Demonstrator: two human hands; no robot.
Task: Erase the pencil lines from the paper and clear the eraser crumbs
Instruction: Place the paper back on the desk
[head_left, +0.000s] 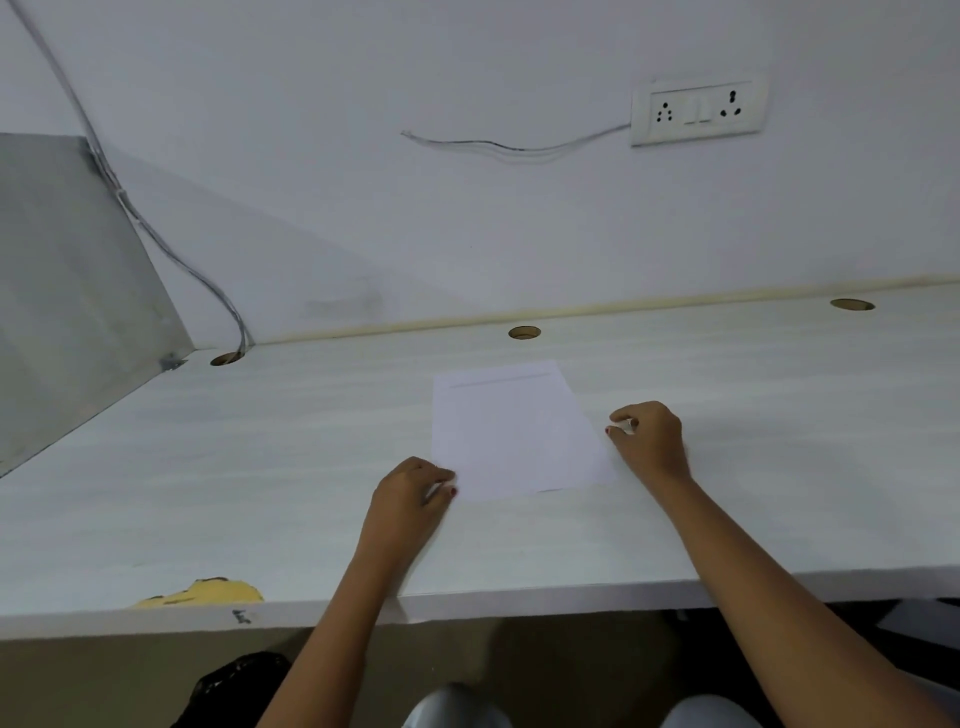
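We see the paper (514, 431) lying flat on the white worktop (753, 441), a little turned, with its long sides running away from the person. A faint pencil line (501, 380) crosses it near the far edge; the rest of the sheet looks blank to us.

The left hand (410, 493) sits at the near left corner of the sheet with its fingers curled. We cannot tell whether its grip pinches that corner or only presses on it.

The right hand (649, 436) rests just beside the sheet's right edge. Its grip is closed, thumb and forefinger pinching a small white piece that we take for the eraser (623, 427).

Both forearms reach in over the worktop's near edge, where a yellow chipped patch (218, 592) shows on the left. Three round cable holes (524, 332) line the back of the worktop. A cable (171, 249) drops into the leftmost one beside a grey partition (67, 291), and a socket plate (698, 111) is fixed to the wall above.
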